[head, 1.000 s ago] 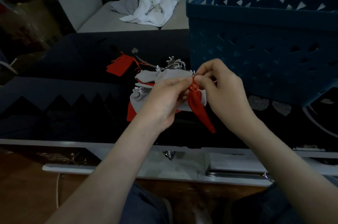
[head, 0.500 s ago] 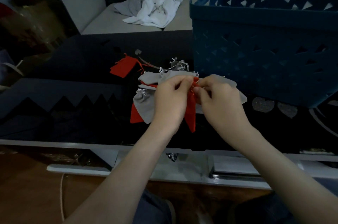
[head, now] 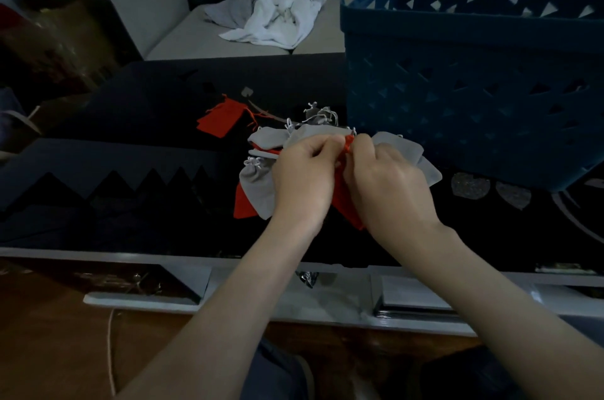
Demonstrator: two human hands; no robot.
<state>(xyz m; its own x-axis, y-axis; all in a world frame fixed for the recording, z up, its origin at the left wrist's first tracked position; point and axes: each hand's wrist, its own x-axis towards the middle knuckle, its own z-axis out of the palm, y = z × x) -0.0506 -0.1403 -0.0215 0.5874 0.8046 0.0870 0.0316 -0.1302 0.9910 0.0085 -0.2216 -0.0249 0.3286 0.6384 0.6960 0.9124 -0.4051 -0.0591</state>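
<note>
Two hands pinch one small red fabric drawstring pouch (head: 349, 144) at its gathered mouth: the left hand (head: 304, 183) from one side, the right hand (head: 389, 183) from the other, fingertips pressed onto the cloth. The pouch body hangs below the grip, between the palms. Directly under the grip lies a heap of grey fabric pouches (head: 258, 185). Beyond and left of the grip is a flat red fabric pouch (head: 219, 120), and right of it a blue perforated plastic basket (head: 474, 89), all on a black-covered table (head: 147, 105).

Blue basket (head: 474, 98) blocks right (pouch pile (head: 261, 183) beneath); left tabletop (head: 130, 125) open.
</note>
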